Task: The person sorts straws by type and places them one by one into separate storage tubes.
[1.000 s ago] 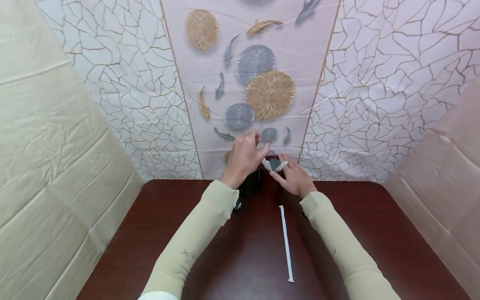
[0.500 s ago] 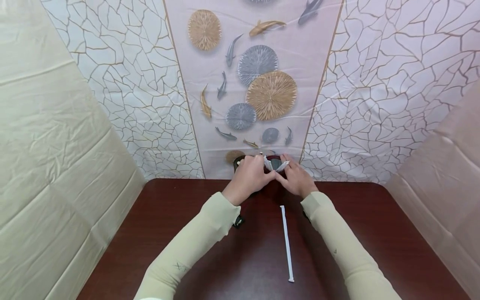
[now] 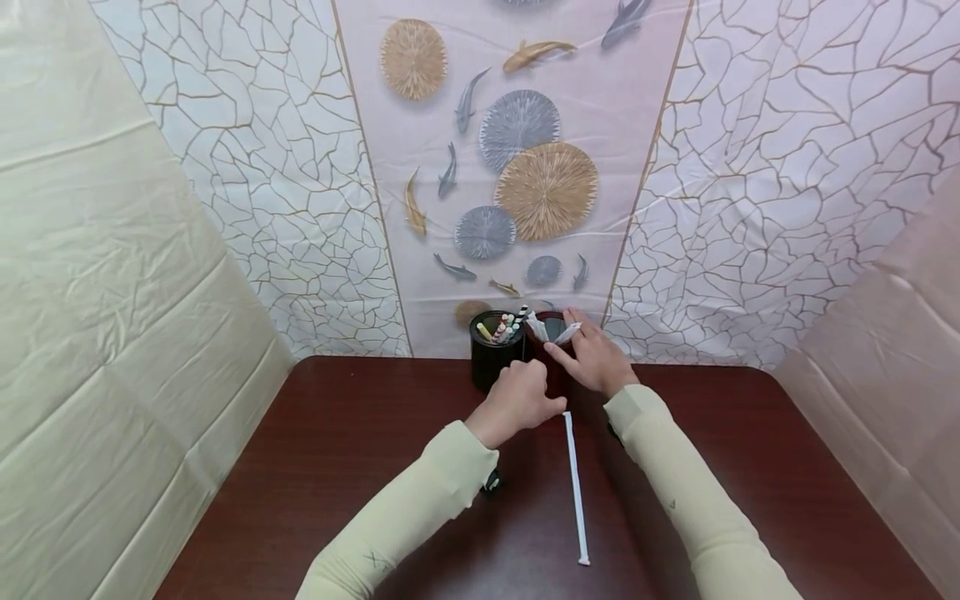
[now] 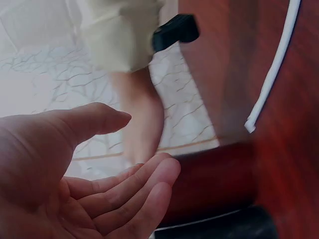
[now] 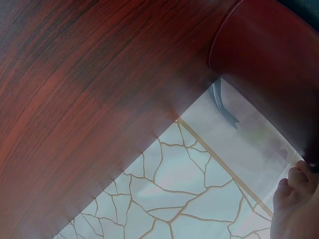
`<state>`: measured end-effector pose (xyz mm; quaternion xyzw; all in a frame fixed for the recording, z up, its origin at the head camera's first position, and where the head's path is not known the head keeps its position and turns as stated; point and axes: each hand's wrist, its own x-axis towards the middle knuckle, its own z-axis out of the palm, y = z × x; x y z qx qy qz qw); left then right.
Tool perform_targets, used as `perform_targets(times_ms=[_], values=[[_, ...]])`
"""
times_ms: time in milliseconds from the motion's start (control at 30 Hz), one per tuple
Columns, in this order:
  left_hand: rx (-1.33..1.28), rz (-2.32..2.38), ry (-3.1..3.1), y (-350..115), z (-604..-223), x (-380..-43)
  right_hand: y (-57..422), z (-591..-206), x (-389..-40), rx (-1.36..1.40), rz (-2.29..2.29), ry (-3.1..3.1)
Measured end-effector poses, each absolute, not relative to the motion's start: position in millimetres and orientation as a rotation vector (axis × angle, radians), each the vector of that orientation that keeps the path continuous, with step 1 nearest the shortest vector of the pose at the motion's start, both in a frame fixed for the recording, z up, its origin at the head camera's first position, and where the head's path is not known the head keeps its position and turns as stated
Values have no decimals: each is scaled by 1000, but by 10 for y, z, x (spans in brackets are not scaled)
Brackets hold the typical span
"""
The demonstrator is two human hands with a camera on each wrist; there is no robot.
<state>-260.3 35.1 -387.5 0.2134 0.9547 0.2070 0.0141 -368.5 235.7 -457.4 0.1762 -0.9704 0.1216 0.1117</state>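
My left hand (image 3: pixel 519 398) is in front of the two cups, near the upper end of a white paper-wrapped straw (image 3: pixel 576 492) lying on the table. In the left wrist view its fingers (image 4: pixel 149 191) are loosely bent, thumb apart, nothing between them. My right hand (image 3: pixel 596 354) holds the rim of a dark red cylindrical cup (image 3: pixel 555 379), thumb at the front and fingers at the far right side. White wrapped pieces (image 3: pixel 537 327) stick out of that cup. Touching or close on its left stands a black cup (image 3: pixel 487 362) with several colourful straws (image 3: pixel 504 327).
The dark wooden table (image 3: pixel 360 467) ends at a patterned cloth backdrop (image 3: pixel 300 208) just behind the cups. Beige padded panels (image 3: pixel 97 333) rise at both sides.
My left hand has come down from above the black cup toward the table and the lying straw, uncovering the cups. My right hand has stayed at the red cup.
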Motion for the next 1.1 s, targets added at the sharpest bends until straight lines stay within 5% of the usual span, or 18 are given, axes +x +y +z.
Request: perform_targets(times_ms=[667,1100], values=[[454,781,2840,620,-4847,-2556,2348,-4553,-3654,510,380,-2840],[271,872,2846,911,-5487,-2937,2341,-4543,-3657,498,386,-2861]])
